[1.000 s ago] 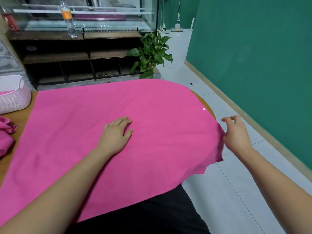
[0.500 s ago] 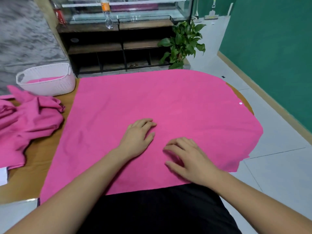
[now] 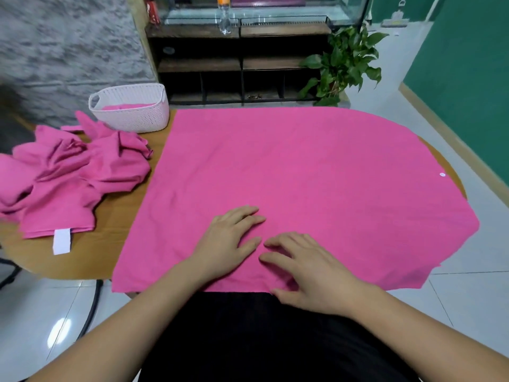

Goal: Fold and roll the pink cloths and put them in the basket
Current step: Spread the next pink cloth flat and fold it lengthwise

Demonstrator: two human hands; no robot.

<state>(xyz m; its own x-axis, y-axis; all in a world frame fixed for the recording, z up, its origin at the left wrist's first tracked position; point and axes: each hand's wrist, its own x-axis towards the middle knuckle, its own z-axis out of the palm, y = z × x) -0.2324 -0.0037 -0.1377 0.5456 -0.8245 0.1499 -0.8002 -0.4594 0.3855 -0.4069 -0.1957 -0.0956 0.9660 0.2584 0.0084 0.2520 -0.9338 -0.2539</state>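
Pink cloth (image 3: pixel 316 175) lies spread flat over most of the round wooden desk (image 3: pixel 82 260), its right side hanging past the rim and its near hem running along the edge closest to the person. Both hands rest on it near that hem, side by side and almost touching. The left hand (image 3: pixel 228 241) lies palm down, its fingers (image 3: pixel 245 213) straight, close together and flat on the fabric, gripping nothing. The right hand (image 3: pixel 308 274) sits just beside it and closer to the hem, its fingers (image 3: pixel 278 241) spread a little and slightly bent, tips pressing the cloth and pointing toward the left hand; its thumb lies at the hem, and it may be catching the edge, though the view does not settle that. On the left part of the desk, apart from the hands, a rumpled heap of pink cloths (image 3: pixel 68 177) shows a white label (image 3: pixel 61 241) at its near edge. Behind the heap, at the far left corner of the spread cloth, stands the white basket (image 3: pixel 132 119) with pink fabric (image 3: pixel 121 106) already inside it.
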